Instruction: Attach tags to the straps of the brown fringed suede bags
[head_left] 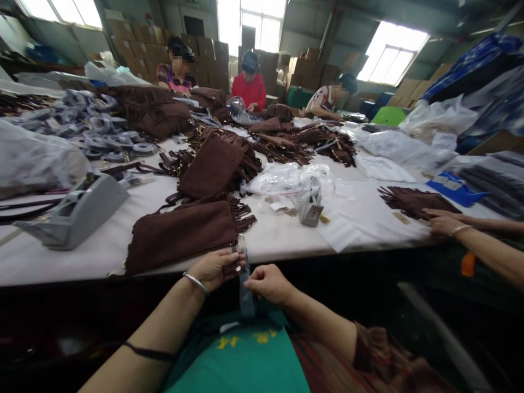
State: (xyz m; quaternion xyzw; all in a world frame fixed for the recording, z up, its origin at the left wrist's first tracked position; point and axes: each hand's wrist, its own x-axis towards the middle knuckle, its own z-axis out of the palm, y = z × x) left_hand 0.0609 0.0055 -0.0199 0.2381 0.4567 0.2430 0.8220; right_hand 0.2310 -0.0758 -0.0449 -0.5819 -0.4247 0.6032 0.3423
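Beside the brown bag, left fingers and right fingers pinch a grey strip.

"How does the bag look?"
"Matt, like suede."
"And the strip?"
"Smooth, glossy plastic; the crumpled wrap shines too."
"The bracelet?"
"Polished metal."
"The dispenser?"
"Smooth plastic, rather dull."

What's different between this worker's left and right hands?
The left hand wears a silver bangle; the right hand shows none. The left hand is at the upper part of the greyish strip; the right hand pinches it lower down. The right hand looks more tightly curled than the left hand. Both are ungloved, at the same strip.
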